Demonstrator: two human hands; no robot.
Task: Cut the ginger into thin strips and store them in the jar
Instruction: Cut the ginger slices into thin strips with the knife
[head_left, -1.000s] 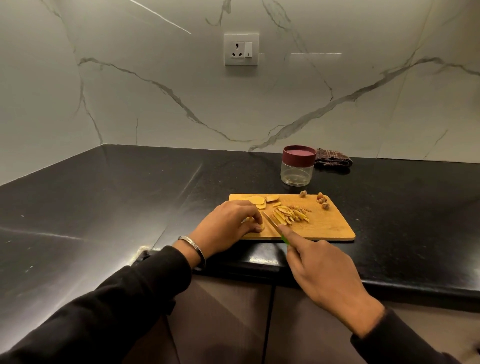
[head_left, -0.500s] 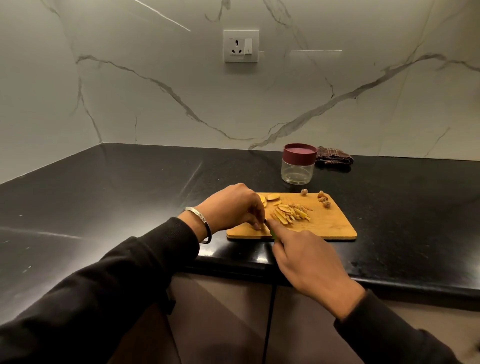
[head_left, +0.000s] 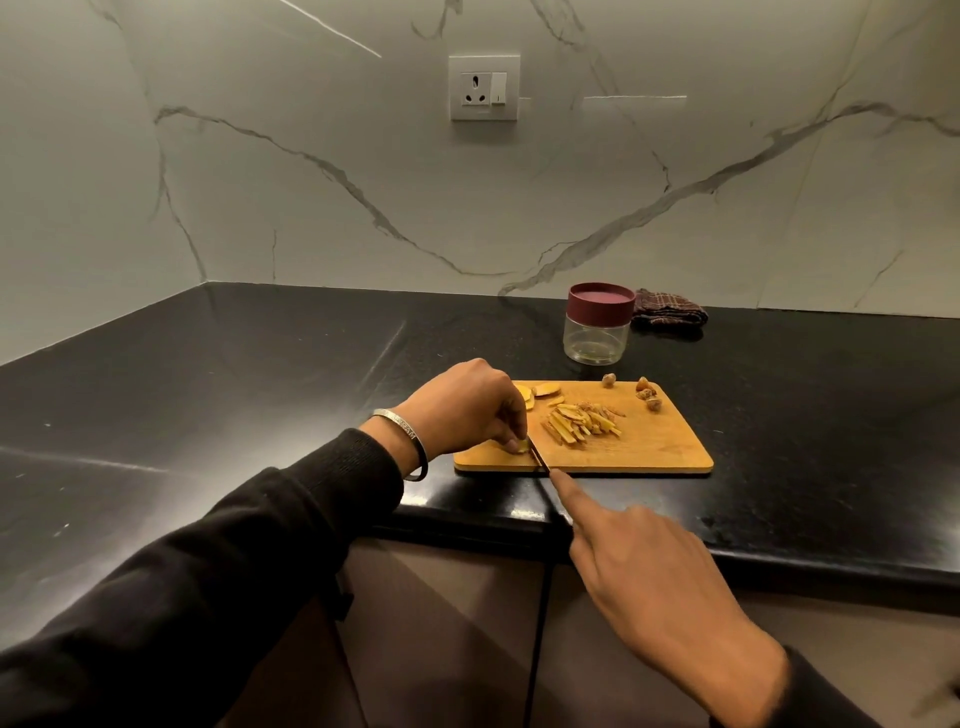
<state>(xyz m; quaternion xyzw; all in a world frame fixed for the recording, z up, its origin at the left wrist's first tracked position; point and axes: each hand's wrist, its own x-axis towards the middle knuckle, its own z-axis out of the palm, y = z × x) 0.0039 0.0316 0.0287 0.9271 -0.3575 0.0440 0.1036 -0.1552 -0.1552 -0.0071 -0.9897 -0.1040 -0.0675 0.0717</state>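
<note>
A wooden cutting board (head_left: 649, 452) lies near the front edge of the black counter (head_left: 208, 389), and I take it as my landmark. At the board's left front corner, the left hand (head_left: 462, 410) is curled, and its fingertips (head_left: 514, 441) pinch a small ginger slice (head_left: 517, 446) down on the wood. A metal bangle (head_left: 402, 431) sits on that wrist.

Just beside this slice, on its right, stands the thin dark blade of a knife (head_left: 537, 457), reaching over the board's front edge. The right hand (head_left: 654, 577) is in front of the board, below the counter edge. Its fingers are closed around the knife handle, which I cannot see, and its forefinger lies straight along the back of the blade.

In the middle of the board there is a heap of ginger strips (head_left: 582, 423). Some uncut ginger slices (head_left: 543, 392) lie at the board's back left, and small brown ginger bits (head_left: 647, 397) at its back right.

Behind the board stands a clear jar (head_left: 597, 332) with its dark red lid on. A dark checked cloth (head_left: 670, 309) lies just to the right of the jar, at the wall.
</note>
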